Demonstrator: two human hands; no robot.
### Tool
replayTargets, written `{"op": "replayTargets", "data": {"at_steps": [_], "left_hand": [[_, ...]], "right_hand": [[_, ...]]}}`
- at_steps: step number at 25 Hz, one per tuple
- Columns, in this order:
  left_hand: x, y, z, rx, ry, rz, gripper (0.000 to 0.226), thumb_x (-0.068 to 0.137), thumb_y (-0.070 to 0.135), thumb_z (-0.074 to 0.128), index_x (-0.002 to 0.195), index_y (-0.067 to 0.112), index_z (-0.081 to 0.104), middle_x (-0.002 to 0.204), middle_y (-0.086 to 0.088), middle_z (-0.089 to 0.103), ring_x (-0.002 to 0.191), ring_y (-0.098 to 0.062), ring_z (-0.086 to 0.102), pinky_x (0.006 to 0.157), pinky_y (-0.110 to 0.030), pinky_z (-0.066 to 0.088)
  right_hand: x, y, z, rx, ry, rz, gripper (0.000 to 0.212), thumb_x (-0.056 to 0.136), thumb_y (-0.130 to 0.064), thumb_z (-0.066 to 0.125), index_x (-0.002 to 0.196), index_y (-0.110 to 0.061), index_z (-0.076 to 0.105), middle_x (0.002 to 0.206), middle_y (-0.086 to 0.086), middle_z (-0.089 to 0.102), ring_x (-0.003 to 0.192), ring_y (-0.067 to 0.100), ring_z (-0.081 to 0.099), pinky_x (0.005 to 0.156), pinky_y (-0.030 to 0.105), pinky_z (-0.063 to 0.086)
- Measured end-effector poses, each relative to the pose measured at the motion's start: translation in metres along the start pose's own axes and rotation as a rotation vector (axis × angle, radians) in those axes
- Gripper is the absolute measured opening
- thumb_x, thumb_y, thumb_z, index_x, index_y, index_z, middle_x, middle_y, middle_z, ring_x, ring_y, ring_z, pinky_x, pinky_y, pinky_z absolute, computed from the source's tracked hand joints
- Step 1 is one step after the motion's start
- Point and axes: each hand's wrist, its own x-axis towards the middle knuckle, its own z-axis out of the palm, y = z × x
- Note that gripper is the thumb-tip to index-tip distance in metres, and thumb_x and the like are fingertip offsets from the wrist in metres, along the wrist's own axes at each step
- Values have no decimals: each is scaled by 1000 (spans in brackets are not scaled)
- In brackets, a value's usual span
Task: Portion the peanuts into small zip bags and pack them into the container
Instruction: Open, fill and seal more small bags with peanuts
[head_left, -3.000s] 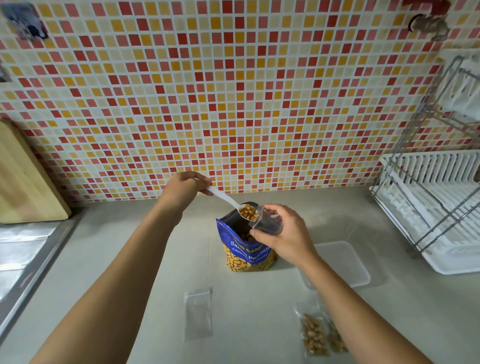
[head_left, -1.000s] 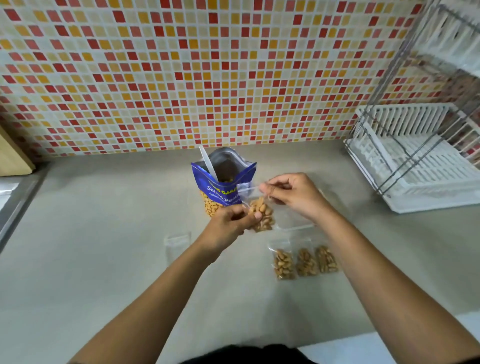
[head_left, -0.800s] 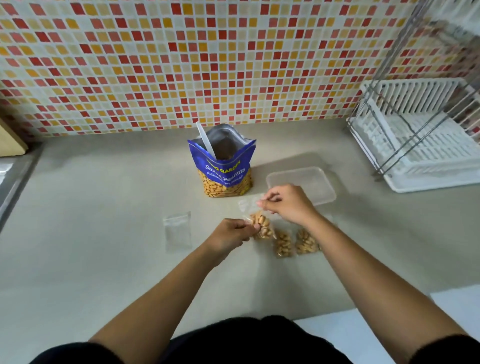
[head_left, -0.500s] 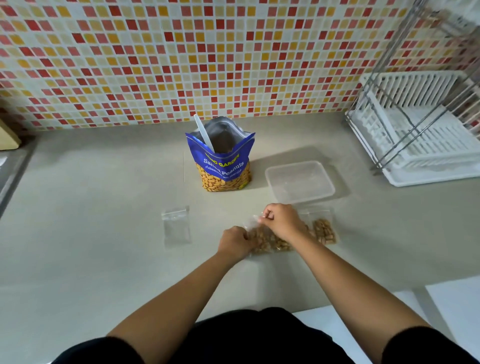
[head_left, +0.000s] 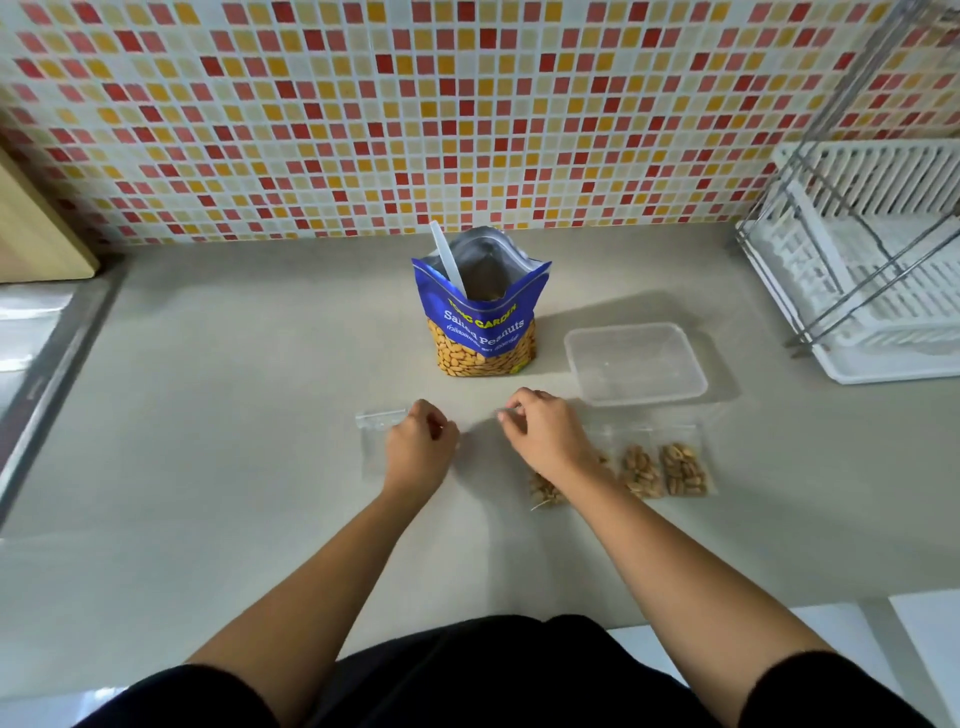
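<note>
The peanut pouch (head_left: 483, 317) stands open near the counter's back edge, a white spoon (head_left: 448, 260) propped inside. Toward the front-right, three filled zip bags (head_left: 639, 467) lie in a row, one partly under the right hand (head_left: 540, 436); whether that hand pinches anything I cannot tell. The left hand (head_left: 421, 447), loosely curled, rests on an empty zip bag (head_left: 375, 431); its grip is unclear. The clear container (head_left: 635, 364) holds nothing, so packing has not begun. The counter (head_left: 208, 415) lies bare leftward to the sink edge (head_left: 47, 374); the dish rack (head_left: 872, 270) crowds the right.
</note>
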Motion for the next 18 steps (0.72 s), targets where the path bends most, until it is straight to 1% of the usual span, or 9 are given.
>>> {"op": "replayTargets", "data": {"at_steps": [2,5,8,10,11,13,14,16,18], "left_hand": [[13,-18,-16,76,87,13,18,84,12,57,100,4,61,96,-13,62,91,-31,59,74,-28,42],[34,-41,-33,247,100,-11,37,87,15,57,122,5,55,124,-18,49,113,-36,49,96,-37,41],[48,-55,-39,431,-17,7,53,87,19,57,138,14,42,139,-11,39,123,-35,37,102,-37,33],[56,-62,-40,505,-80,58,51,86,22,57,135,20,45,135,-7,45,121,-32,41,98,-35,35],[58,-63,-41,502,-95,65,47,86,23,58,132,21,49,130,-7,49,117,-32,43,95,-34,37],[61,-60,-42,442,-108,66,37,85,20,59,123,17,57,119,-9,56,111,-33,47,90,-33,40],[61,-57,-43,403,-107,66,31,85,17,59,115,13,61,112,-10,59,106,-32,50,84,-31,41],[58,-52,-47,266,-94,52,16,82,9,60,97,7,66,95,-10,64,90,-30,55,68,-27,40],[54,-48,-55,14,-106,-25,10,80,6,64,89,3,64,86,-3,65,77,-22,54,62,-25,41]], "right_hand": [[0,-16,21,15,-80,-72,31,89,-24,54,116,-8,58,118,14,61,107,31,58,89,36,45],[-5,-33,51,-44,-198,-168,54,93,-24,48,141,-4,34,150,15,33,140,28,29,114,35,23],[-13,-34,69,-150,-269,-191,62,97,-38,33,148,-5,17,158,12,9,147,27,6,118,38,7],[-18,-32,73,-166,-274,-175,74,89,-52,12,148,-7,17,158,10,8,147,26,5,118,41,6],[-19,-32,74,-189,-254,-180,80,83,-54,7,147,-7,22,158,10,13,146,26,11,117,42,10],[-20,-33,74,-243,-184,-180,79,82,-53,12,142,-7,36,152,10,30,141,26,29,113,44,25],[-20,-34,73,-244,-176,-180,80,81,-54,12,142,-8,36,152,10,30,141,25,29,113,43,25],[-20,-32,73,-201,-238,-199,88,76,-57,0,148,-11,20,158,8,12,146,22,10,117,39,9],[-19,-29,71,-153,-255,-187,91,75,-61,-3,149,-13,15,159,5,4,147,19,1,118,35,2]]}}
